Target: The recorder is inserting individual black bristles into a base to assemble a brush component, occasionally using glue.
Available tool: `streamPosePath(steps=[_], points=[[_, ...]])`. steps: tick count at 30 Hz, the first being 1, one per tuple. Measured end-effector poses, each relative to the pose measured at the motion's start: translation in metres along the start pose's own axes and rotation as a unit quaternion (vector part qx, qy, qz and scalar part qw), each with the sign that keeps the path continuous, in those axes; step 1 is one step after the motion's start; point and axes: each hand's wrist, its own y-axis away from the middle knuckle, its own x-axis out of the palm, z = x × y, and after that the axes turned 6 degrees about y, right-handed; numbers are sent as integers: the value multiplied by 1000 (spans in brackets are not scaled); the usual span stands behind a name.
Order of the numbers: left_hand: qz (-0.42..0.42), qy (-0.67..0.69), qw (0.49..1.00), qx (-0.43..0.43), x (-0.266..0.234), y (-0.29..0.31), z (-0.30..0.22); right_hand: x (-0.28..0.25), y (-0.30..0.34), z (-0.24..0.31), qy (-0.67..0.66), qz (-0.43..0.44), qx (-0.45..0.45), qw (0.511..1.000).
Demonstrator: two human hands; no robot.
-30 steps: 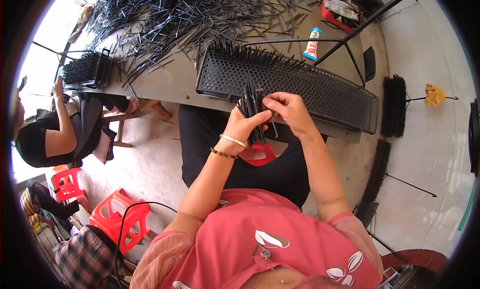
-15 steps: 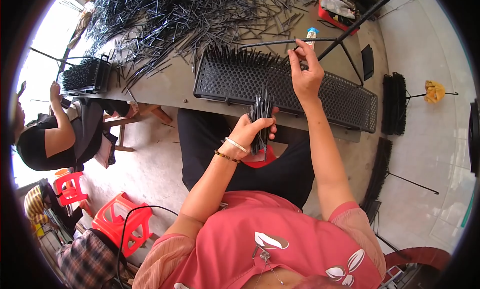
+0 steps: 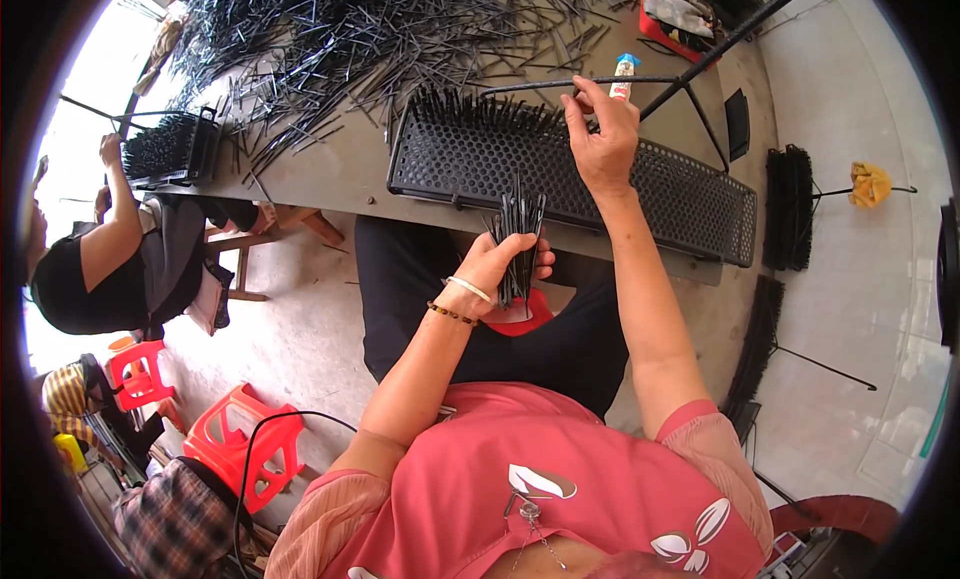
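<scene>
My left hand (image 3: 493,262) is closed around an upright bundle of thin black bristle strips (image 3: 520,241), at the near edge of a long black perforated panel (image 3: 480,171). Dark tufts (image 3: 470,111) stand in the holes along the panel's far left part; the right part shows bare holes. Over the panel, at the end of the tufts, my right hand (image 3: 605,144) has its thumb and fingers drawn together, close to a thin black rod (image 3: 540,86). Whatever lies between those fingertips is too small to make out.
A big heap of loose black strips (image 3: 300,39) covers the far table. A thick black bar (image 3: 740,34) slants in at the upper right, near a red basket (image 3: 672,24). At the left a co-worker (image 3: 110,249) sits at another bristled panel (image 3: 170,147). Red stools (image 3: 245,444) stand lower left.
My right hand has shifted slightly left along the panel. The left hand and its bundle have barely moved. The co-worker's raised hand has moved up toward the bristled panel.
</scene>
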Motion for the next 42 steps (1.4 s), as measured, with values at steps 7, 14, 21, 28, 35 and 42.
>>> streamPosePath(steps=[7,14,21,28,35,42], points=[[-3,-47,999,3,3,3,1,5,2,-4,40,11,-20,999],[8,-13,1000,25,0,0,5,5,3,-4,73,-23,-67,995],[-11,-10,1000,11,-1,0,3,2,-4,-1,72,29,-57,995],[-13,11,1000,25,0,-1,3,1,6,0,86,49,-46,994],[-9,32,998,49,-1,-1,-1,-30,17,30,-174,172,235,941],[10,22,999,42,5,2,-4,-54,43,34,-385,363,449,720]])
